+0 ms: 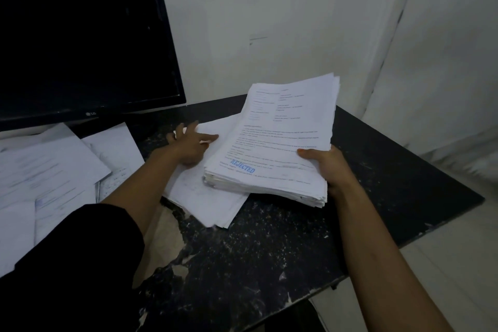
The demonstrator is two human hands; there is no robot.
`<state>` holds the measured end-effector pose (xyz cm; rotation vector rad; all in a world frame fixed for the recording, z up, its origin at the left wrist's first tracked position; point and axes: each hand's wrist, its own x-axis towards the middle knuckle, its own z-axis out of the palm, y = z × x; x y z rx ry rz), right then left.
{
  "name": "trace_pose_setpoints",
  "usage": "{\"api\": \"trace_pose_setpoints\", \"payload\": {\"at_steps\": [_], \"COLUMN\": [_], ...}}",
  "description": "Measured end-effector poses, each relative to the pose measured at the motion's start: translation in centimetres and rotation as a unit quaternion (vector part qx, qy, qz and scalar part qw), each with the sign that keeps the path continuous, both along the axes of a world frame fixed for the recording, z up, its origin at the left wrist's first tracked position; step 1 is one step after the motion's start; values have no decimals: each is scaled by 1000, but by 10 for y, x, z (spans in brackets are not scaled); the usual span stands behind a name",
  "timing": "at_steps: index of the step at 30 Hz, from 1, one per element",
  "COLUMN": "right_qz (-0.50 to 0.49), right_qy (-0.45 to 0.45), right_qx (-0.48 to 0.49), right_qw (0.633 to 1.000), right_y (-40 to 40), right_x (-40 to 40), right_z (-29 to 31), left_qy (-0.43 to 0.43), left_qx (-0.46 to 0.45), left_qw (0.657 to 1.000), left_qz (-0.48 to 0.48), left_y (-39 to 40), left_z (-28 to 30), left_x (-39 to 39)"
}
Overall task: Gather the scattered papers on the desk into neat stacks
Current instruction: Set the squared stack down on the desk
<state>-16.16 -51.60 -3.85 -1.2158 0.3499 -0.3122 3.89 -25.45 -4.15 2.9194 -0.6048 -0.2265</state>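
Gripping thick stack (pixel 272 143) w/ R hand (pixel 327 167), L hand (pixel 190 147) splayed.

An office corner: dark monitor (pixel 80 43), worn black desk (pixel 269 250), printed paperwork (pixel 272 143).

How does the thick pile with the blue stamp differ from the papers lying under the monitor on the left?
The stamped pile is thick and squared up; the left papers are thin, fanned and overlapping. The pile is gripped by the right hand and tilted up; the left papers lie flat on the desk, untouched. Both are white printed sheets.
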Motion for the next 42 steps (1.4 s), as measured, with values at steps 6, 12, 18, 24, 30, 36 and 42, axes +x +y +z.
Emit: {"api": "trace_pose_setpoints", "payload": {"at_steps": [6,12,18,24,30,36,42], "right_qz": [19,0,9,36,34,49,169], "right_qy": [12,22,28,32,45,24,12], "right_qx": [-13,-16,-21,-20,-7,56,67], "right_qw": [1000,1000,999,999,998,997,983], "right_y": [3,2,1,5,12,39,50], "right_x": [0,2,2,5,12,28,37], "right_z": [0,-1,0,-2,-3,0,-2], "left_qy": [-8,-95,-103,24,93,135,235], "left_qx": [41,104,77,-111,-184,-257,-250], "left_qw": [999,986,987,985,968,939,924], "left_qz": [18,84,98,127,144,184,171], "left_y": [-18,-26,-15,-9,-7,-3,9], "left_z": [-1,10,10,17,29,35,44], "left_x": [16,15,15,7,8,6,3]}}
